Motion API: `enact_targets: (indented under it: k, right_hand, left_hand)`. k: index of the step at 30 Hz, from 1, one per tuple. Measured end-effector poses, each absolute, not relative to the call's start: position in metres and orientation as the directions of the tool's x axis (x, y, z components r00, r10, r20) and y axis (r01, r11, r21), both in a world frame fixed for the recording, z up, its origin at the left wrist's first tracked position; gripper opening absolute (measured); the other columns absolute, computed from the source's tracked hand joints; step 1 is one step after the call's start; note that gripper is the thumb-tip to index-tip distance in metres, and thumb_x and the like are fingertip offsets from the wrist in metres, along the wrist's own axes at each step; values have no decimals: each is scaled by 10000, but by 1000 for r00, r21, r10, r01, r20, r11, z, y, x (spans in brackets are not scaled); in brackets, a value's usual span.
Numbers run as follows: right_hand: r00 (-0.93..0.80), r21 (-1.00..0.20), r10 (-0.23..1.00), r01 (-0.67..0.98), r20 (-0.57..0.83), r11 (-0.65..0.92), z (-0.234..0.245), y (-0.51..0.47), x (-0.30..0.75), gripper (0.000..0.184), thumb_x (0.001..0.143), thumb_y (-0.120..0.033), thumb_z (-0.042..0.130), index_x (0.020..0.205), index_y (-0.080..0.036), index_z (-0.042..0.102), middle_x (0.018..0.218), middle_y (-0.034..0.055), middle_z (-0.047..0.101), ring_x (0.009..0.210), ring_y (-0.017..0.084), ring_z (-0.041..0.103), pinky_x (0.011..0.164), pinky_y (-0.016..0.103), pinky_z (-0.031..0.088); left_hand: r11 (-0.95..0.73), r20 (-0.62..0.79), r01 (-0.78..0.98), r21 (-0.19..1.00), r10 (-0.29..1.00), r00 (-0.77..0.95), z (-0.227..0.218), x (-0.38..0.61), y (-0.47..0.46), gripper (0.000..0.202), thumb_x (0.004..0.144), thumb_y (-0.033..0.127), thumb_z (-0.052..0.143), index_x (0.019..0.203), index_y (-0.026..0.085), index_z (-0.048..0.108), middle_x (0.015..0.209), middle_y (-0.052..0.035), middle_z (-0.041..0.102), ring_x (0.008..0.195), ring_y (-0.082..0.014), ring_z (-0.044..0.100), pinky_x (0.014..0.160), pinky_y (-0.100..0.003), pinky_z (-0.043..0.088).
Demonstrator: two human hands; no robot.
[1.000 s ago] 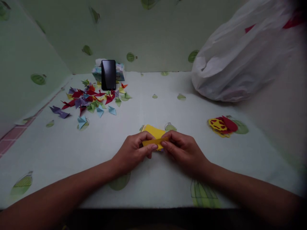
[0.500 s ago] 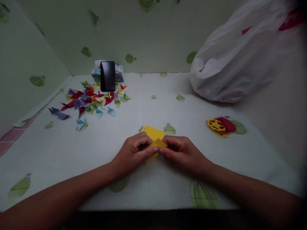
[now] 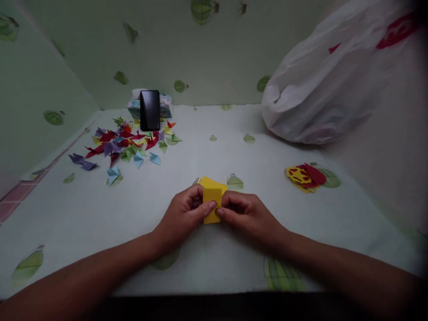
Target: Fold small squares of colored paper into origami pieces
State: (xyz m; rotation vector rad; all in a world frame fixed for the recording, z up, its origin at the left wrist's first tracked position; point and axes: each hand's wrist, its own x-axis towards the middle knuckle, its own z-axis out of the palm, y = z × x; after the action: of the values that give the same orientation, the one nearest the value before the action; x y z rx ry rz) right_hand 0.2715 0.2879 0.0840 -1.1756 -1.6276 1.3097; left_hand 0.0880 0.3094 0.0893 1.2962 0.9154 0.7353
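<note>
A folded yellow paper point(image 3: 211, 199) is held just above the pale green table cover point(image 3: 207, 151), near the front middle. My left hand point(image 3: 182, 215) pinches its left side with thumb and fingers closed. My right hand point(image 3: 247, 215) pinches its right side the same way. Under it lies more yellow paper point(image 3: 204, 180), partly hidden by my fingers.
A heap of several small folded paper shapes point(image 3: 125, 142) in red, purple, green and blue lies at the back left. A black phone point(image 3: 149, 109) leans against a tissue pack point(image 3: 165, 103). A large white plastic bag point(image 3: 321, 84) fills the back right. Red and yellow paper scraps point(image 3: 305, 175) lie right.
The yellow paper went from a thin flat strip between my fingers to a flap turned up and folded into a taller, upright rectangle. Both hands stayed in place.
</note>
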Motion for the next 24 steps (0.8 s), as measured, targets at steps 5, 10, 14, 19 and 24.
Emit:
enact_targets:
  k: [5,10,14,19,24]
  right_hand:
    - [-266,-955,963,268,52,125,86,289,276,153,884,-235,538,747,-168,546,640,-27,508,578,92,450,532,224,355]
    - [-337,-939,941,320,11,126,86,287,276,179,890,-256,548,738,-162,554,567,-36,514,493,83,456,479,220,340]
    - [-283,-959,959,274,-6,75,86,287,276,183,911,-275,530,766,-166,546,549,-37,539,486,92,517,493,222,383]
    - [-270,-948,962,297,29,112,86,289,278,181,893,-257,546,736,-169,545,568,-33,529,500,87,489,488,223,367]
    - [-294,-995,955,95,-42,-15,83,289,276,163,851,-312,633,829,-179,541,611,-35,570,523,96,542,498,224,413]
  left_hand:
    - [105,-156,132,986,868,471,89,86,311,204,820,317,652,752,163,537,634,42,509,564,-81,435,527,-210,348]
    - [11,-119,225,974,871,477,88,84,311,210,843,331,632,734,152,611,595,36,532,554,-84,456,527,-214,346]
    - [41,-132,209,977,889,439,90,83,311,254,852,353,615,695,157,577,561,42,516,529,-86,451,514,-215,340]
    - [-69,-59,251,965,882,467,94,83,312,172,842,283,612,737,149,635,713,0,587,655,-104,497,588,-222,377]
    - [-9,-74,208,978,919,387,94,83,311,231,843,320,620,692,149,584,638,25,519,589,-84,426,546,-215,333]
